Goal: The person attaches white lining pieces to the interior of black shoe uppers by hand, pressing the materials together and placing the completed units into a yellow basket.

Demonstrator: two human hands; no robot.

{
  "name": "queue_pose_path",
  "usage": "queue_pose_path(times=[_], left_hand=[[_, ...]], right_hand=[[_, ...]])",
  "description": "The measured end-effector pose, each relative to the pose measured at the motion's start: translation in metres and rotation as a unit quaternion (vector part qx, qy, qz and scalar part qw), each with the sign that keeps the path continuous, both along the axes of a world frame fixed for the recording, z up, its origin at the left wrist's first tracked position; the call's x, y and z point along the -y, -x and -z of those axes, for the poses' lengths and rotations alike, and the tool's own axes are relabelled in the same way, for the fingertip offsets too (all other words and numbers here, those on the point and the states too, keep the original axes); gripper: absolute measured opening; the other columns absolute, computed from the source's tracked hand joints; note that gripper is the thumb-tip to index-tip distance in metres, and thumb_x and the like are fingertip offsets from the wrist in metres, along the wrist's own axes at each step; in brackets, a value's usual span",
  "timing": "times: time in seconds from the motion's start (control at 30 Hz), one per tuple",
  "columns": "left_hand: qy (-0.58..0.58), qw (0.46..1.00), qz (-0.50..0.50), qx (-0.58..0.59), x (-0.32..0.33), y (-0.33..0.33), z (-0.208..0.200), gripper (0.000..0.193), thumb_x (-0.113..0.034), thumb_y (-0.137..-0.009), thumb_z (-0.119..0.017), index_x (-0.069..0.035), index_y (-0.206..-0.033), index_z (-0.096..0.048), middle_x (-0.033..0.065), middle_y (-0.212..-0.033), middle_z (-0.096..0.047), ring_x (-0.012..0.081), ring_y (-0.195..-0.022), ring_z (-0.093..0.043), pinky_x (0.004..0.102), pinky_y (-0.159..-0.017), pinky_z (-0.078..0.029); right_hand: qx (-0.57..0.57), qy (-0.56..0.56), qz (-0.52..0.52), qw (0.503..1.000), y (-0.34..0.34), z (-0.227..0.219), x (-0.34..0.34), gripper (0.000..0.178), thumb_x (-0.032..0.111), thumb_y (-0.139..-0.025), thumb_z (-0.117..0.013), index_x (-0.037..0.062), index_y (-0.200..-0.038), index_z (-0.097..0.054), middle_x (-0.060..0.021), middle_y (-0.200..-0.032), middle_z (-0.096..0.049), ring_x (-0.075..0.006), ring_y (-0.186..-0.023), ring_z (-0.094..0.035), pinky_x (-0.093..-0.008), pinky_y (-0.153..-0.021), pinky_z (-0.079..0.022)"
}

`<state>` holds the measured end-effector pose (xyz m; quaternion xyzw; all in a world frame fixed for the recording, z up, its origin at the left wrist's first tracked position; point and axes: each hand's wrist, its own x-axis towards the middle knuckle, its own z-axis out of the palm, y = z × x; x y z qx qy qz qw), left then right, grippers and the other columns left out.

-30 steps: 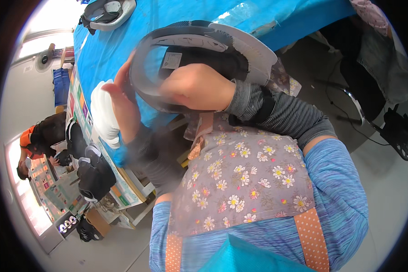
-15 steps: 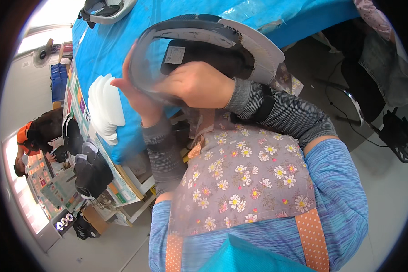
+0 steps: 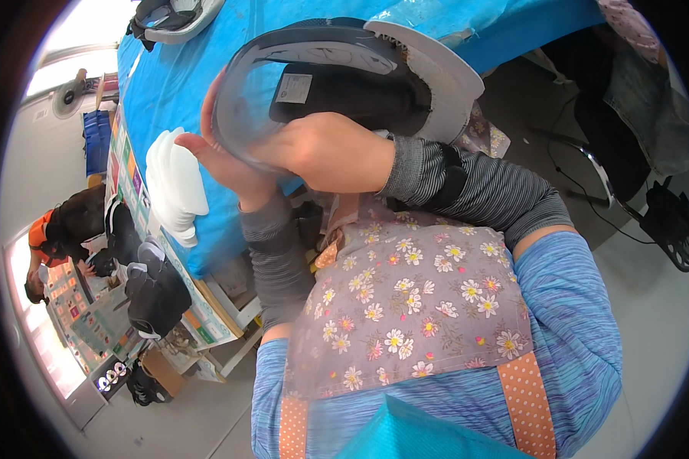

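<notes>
An unfinished dark cap is held opening up at the near edge of the table, with a grey-white brim on its right end and rough stitching where the two meet. A small white label shows on the black inside. My left hand supports the cap's left side from outside, thumb sticking out and fingers partly hidden behind the rim. Curled over the near left rim, my right hand grips the cap's edge; its fingertips are blurred.
Stacked white brim-shaped pieces lie on the blue table cover, left of my hands. Another cap sits at the far left. Black caps are piled lower left, near a co-worker in orange and black. A chair stands right.
The cap and both hands have shifted slightly left. My left thumb sticks out a little farther left, and my right hand stays closed on the rim.
</notes>
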<state>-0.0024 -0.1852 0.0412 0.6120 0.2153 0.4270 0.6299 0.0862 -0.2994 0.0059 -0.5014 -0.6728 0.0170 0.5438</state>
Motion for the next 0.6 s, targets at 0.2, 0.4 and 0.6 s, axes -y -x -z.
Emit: queue_pose_path(times=[0.2,0.4,0.6], left_hand=[[0.047,0.998,0.001,0.047,-0.008,0.004,0.007,0.091,-0.069,-0.101,-0.026,0.01,-0.143,-0.044,0.0222,-0.143,-0.053,0.0281,-0.126,-0.055,0.0392,-0.109,-0.041],[-0.096,0.994,-0.041,-0.033,-0.017,0.007,0.005,0.088,-0.066,-0.103,-0.021,0.009,-0.135,-0.054,0.0204,-0.137,-0.058,0.0274,-0.12,-0.058,0.0391,-0.108,-0.043],[-0.171,0.98,-0.077,-0.066,0.002,0.001,-0.003,0.087,-0.067,-0.103,-0.023,0.008,-0.123,-0.061,0.0143,-0.119,-0.065,0.0222,-0.112,-0.059,0.0345,-0.101,-0.041]], right_hand=[[-0.045,0.121,-0.105,0.986,-0.004,-0.015,0.012,0.051,-0.003,-0.073,-0.066,-0.0007,-0.123,-0.057,-0.0158,-0.111,-0.065,-0.0378,-0.102,-0.064,-0.044,-0.08,-0.056],[0.001,0.137,-0.044,0.99,-0.012,-0.024,0.017,0.034,0.002,-0.074,-0.069,-0.0012,-0.108,-0.064,-0.0155,-0.105,-0.065,-0.0354,-0.095,-0.068,-0.0432,-0.074,-0.057],[0.189,0.077,0.115,0.972,-0.062,-0.106,0.024,0.017,0.009,-0.079,-0.066,0.0067,-0.095,-0.065,-0.0089,-0.091,-0.065,-0.029,-0.087,-0.066,-0.0382,-0.073,-0.055]])
